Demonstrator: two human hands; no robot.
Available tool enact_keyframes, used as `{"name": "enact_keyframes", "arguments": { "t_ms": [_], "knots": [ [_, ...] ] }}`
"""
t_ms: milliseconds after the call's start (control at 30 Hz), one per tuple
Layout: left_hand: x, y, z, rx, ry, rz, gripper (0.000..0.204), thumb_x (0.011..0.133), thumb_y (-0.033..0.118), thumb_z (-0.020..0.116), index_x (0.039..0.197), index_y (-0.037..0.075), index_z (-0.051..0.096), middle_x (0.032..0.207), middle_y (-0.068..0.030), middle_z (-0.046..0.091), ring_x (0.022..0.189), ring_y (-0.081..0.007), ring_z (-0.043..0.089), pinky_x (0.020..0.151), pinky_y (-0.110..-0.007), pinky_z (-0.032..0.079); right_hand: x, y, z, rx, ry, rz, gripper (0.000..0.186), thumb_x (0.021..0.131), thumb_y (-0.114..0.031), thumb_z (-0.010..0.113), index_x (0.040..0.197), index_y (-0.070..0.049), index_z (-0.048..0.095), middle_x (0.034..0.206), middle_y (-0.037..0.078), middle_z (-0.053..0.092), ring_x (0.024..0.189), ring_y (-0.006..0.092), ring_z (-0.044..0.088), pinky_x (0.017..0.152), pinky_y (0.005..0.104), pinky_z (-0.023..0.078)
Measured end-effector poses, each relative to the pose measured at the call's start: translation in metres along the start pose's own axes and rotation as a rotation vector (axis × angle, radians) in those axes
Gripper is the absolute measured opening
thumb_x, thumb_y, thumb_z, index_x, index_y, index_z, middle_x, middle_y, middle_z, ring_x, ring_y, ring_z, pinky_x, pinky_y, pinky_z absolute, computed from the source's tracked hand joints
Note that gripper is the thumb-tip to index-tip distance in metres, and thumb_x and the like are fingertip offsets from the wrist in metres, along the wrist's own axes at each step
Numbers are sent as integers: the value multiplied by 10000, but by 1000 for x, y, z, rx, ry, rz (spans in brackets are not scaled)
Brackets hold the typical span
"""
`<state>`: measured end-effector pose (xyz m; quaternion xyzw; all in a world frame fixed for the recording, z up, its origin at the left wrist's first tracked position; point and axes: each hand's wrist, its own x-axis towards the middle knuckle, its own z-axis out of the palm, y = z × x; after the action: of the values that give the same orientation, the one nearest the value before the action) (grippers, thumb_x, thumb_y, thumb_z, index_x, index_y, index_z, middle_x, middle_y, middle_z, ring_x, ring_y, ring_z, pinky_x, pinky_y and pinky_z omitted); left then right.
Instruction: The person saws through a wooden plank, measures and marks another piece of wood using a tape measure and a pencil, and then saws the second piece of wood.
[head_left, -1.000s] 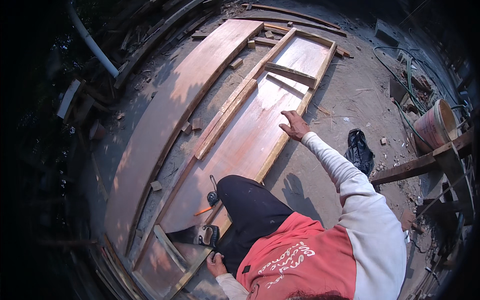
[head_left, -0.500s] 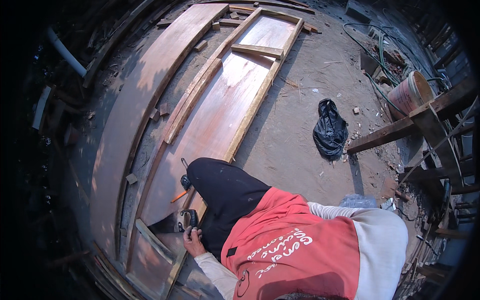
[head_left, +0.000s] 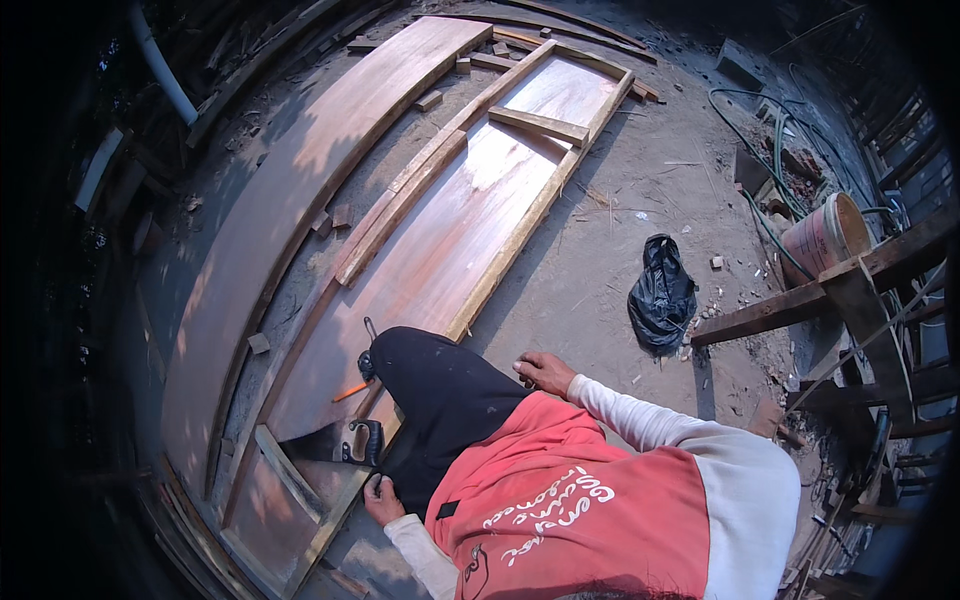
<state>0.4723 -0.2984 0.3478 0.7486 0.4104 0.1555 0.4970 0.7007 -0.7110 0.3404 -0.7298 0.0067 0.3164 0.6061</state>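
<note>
My left hand (head_left: 383,500) is beside the wooden edge strip, just below a handsaw's black and grey handle (head_left: 362,442). Its fingers are loosely bent and look apart from the handle. The saw's dark blade points left across a plywood panel (head_left: 400,270) framed with timber strips. My right hand (head_left: 547,373) hangs past my dark-trousered thigh, over the bare ground, fingers loosely bent with nothing visible in them. Beside my knee on the panel lie a black tape measure (head_left: 367,365) and an orange pencil (head_left: 350,392). A short wood piece (head_left: 290,473) crosses the panel near the saw.
Another long plywood panel (head_left: 300,160) lies to the left, with small wood blocks (head_left: 342,215) between the two. A black plastic bag (head_left: 662,297) is on the ground at right. Farther right are a bucket (head_left: 825,236), timber beams (head_left: 765,312) and a green hose (head_left: 775,160).
My left hand has left the saw's handle and dropped lower, and the saw has shifted slightly left. My right hand has come into view above my thigh. The whole view has turned a little.
</note>
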Motion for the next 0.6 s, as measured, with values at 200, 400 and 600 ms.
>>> {"name": "enact_keyframes", "arguments": {
  "t_ms": [200,400,600],
  "knots": [
    [-34,56,26,365,-64,81,382,853,193,738,1135,-61,697,1084,-166,718,956,-232,678,904,-348,531,-6,-102,23,-421,-22,-581,453,997,-446,614,1177,-36,683,1266,184,587,1215,375,557,1015,478,452],
    [-24,46,28,471,-89,221,366,840,227,752,1096,-31,714,1112,-228,714,1050,-379,682,968,-428,517,-21,-138,75,-695,-178,-1037,388,872,-380,735,1118,-83,696,1299,134,572,1283,330,506,1062,494,399],
    [-21,37,14,387,-80,212,358,845,217,746,1099,-33,715,1109,-223,717,1057,-374,685,980,-425,514,-16,-128,102,-915,-116,-1058,321,854,-359,738,1082,-136,704,1237,71,598,1255,270,515,1057,487,382]
  ]
}}
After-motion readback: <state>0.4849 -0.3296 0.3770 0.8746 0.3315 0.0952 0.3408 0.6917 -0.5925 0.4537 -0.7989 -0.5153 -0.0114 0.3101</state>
